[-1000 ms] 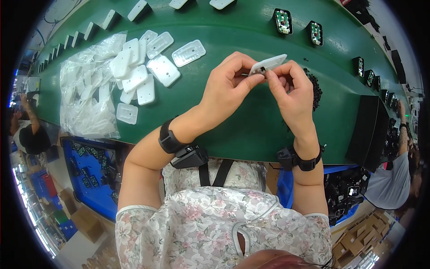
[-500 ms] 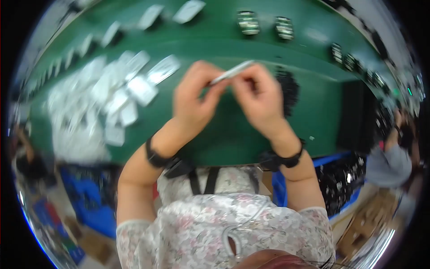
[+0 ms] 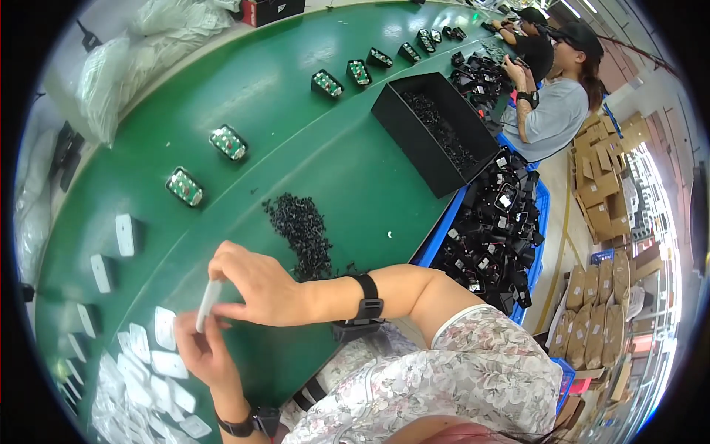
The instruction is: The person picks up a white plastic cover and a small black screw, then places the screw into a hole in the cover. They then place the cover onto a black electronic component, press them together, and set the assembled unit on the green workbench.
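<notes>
Between my two hands is a thin white plastic cover, seen nearly edge-on (image 3: 209, 305). My left hand (image 3: 205, 354) pinches its lower end. Closed around its upper end are the thumb and fingers of my right hand (image 3: 257, 287). Just beyond my right hand lies a heap of small black parts (image 3: 299, 231) on the green table (image 3: 244, 200). Loose white covers (image 3: 168, 362) are piled beside my left hand, some over clear plastic bags (image 3: 111, 399).
Black housings with green circuit boards (image 3: 228, 142) stand in a line curving to the far right. White-faced pieces (image 3: 126, 235) line the left side. A black box (image 3: 410, 137) holds small black parts; a blue crate (image 3: 543, 222) holds black assemblies. Co-workers (image 3: 551, 111) sit at the far right.
The view has swung to the right, bringing the black box, crate and co-workers into clear sight. Both hands still hold the white cover, which now stands steeper in the picture.
</notes>
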A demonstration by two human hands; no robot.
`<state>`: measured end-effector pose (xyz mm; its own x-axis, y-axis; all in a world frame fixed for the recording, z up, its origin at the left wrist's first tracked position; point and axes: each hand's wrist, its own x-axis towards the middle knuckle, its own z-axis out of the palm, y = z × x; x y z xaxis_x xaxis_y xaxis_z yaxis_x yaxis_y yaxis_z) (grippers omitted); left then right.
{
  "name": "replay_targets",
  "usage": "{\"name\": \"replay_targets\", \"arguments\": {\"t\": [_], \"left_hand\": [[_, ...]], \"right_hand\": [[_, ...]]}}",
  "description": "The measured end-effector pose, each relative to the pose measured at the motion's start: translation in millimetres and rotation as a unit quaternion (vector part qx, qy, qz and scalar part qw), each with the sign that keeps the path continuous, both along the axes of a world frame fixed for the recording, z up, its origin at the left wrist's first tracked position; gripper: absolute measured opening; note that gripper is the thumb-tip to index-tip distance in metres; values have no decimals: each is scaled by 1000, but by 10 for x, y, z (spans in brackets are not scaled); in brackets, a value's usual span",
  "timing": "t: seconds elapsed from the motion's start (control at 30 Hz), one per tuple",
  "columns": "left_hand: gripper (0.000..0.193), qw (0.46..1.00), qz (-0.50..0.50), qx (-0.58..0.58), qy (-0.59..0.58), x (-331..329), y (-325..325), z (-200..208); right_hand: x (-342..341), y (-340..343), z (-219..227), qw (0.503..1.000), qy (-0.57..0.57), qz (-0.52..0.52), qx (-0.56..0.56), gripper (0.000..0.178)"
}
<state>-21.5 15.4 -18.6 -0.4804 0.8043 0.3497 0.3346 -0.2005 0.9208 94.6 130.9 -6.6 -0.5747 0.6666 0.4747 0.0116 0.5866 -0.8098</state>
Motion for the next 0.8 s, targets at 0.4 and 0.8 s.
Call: {"name": "replay_targets", "arguments": {"t": [0.4, 0.8], "left_hand": [[6, 973, -35, -109, -199, 90, 27, 102], [15, 962, -4, -44, -271, -119, 64, 109]], "right_hand": [[129, 349, 33, 963, -79, 246, -78, 21], [-66, 77, -17, 985, -3, 121, -122, 24]]}}
